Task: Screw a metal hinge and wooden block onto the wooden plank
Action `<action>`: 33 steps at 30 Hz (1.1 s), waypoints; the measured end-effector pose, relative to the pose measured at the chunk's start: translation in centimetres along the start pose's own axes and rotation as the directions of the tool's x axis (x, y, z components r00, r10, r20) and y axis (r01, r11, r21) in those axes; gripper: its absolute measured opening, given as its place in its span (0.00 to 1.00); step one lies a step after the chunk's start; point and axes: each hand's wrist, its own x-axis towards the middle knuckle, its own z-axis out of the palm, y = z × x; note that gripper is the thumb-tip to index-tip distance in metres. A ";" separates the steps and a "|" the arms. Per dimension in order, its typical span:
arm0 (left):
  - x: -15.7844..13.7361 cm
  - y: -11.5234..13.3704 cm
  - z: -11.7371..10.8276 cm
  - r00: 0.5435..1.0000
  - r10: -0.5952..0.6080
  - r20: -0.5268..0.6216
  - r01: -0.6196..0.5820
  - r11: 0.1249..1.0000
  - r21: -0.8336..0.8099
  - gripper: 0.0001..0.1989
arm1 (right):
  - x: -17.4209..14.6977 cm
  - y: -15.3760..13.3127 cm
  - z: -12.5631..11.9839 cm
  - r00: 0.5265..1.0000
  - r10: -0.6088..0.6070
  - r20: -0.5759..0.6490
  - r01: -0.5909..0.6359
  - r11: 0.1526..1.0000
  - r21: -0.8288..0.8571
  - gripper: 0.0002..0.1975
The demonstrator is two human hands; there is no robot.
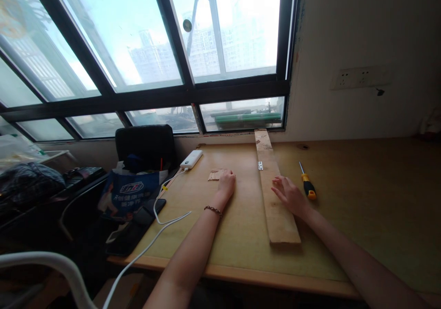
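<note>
My left hand [227,183] is closed, resting on the table at the right end of a small flat brown piece [216,175], perhaps cardboard or thin wood. Whatever its curled fingers hold, if anything, is hidden. Over the right edge of a long wooden board [280,224] is my right hand [290,196], fingers apart and slightly bent, holding nothing visible. A small metal hinge [260,165] sits at the board's left edge. Just right of the board lies a screwdriver [307,186] with a yellow and black handle, its shaft pointing toward the window.
On the table's left edge lies a white power bank [191,159] with a white cable [156,217] trailing forward. A black chair [144,148] and a blue bag [129,192] stand to the left. The window and the wall bound the table [361,208] at the back.
</note>
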 end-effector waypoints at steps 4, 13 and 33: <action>0.0 0.8 0.3 0.999 -0.028 0.040 0.026 0.998 0.051 0.15 | 0.0 0.0 0.1 1.000 0.001 0.004 -0.001 1.000 -0.005 0.15; -0.2 1.6 0.3 0.995 -0.093 0.026 0.092 0.995 0.024 0.15 | -0.1 0.1 0.2 1.000 0.000 0.014 0.001 1.000 -0.019 0.15; 0.0 -0.3 0.5 0.983 -0.184 -0.004 0.180 0.966 -0.187 0.13 | 0.0 0.0 0.1 1.000 -0.024 -0.005 0.024 1.000 -0.003 0.15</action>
